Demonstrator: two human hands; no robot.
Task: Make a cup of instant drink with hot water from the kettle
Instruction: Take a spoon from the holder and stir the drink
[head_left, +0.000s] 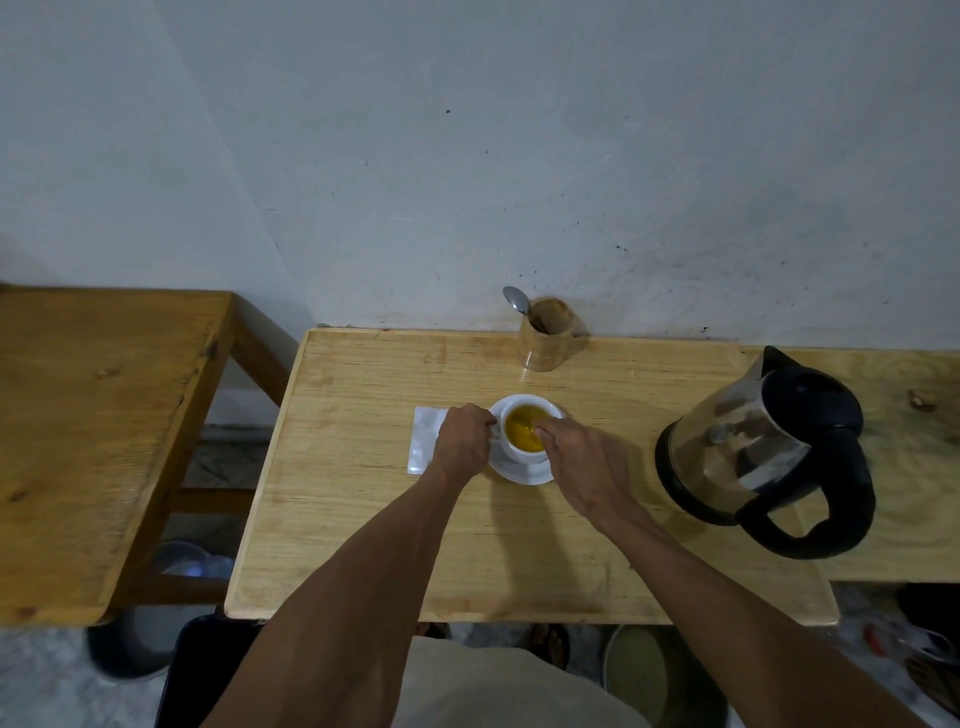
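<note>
A white cup (524, 455) of yellow-orange drink stands on a white saucer (525, 475) at the middle of the light wooden table (363, 519). My left hand (462, 441) is closed on the cup's handle at its left side. Over the cup's right rim, my right hand (582, 457) has its fingertips pinched together just above the liquid; I cannot see anything between them. A steel kettle (763, 447) with a black lid and handle stands to the right, apart from the cup.
A white sachet (423, 441) lies flat left of the saucer, partly under my left hand. A wooden holder (548, 338) with a spoon (516, 300) stands against the wall. A darker wooden table (93, 426) is on the left. Containers sit on the floor below.
</note>
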